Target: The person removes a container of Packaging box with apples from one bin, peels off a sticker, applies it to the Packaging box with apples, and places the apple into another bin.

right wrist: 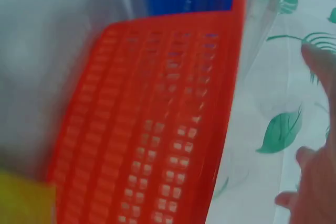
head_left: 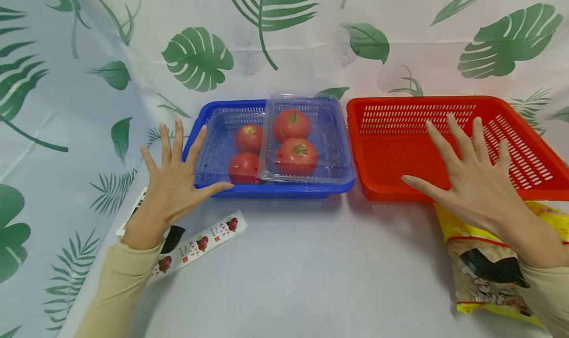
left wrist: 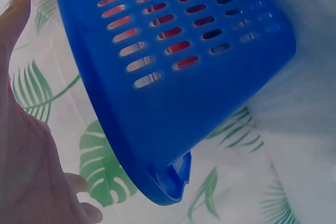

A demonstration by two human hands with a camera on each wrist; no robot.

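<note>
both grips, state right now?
Left grip: open, fingers spread, holding nothing.
Right grip: open, fingers spread, holding nothing.

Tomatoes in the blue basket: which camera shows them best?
The head view: looking down into the blue basket, it shows four tomatoes. The left wrist view catches only red patches through the basket's slotted wall. The right wrist view shows part of the basket, no tomatoes.
</note>
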